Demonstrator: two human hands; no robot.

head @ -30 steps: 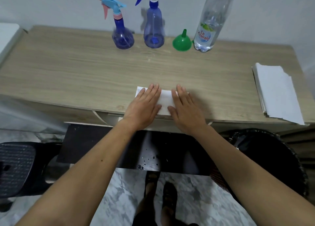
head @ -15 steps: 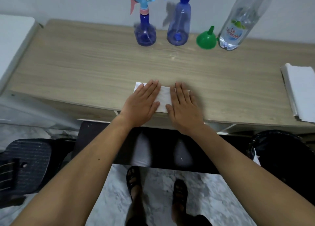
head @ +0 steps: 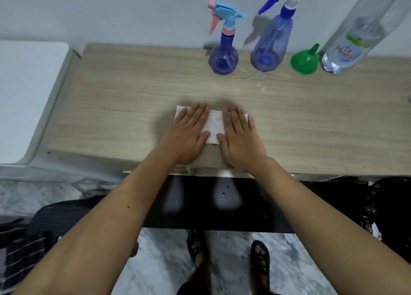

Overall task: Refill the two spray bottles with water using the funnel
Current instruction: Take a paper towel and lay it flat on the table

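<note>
Funnel point(head: 305, 60) stands well beyond both flat hands.

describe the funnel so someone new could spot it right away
Look along the back edge of the wooden table, by the wall. The funnel sits between a blue spray bottle and the clear water bottle. It is the only green thing, spout up.
</note>
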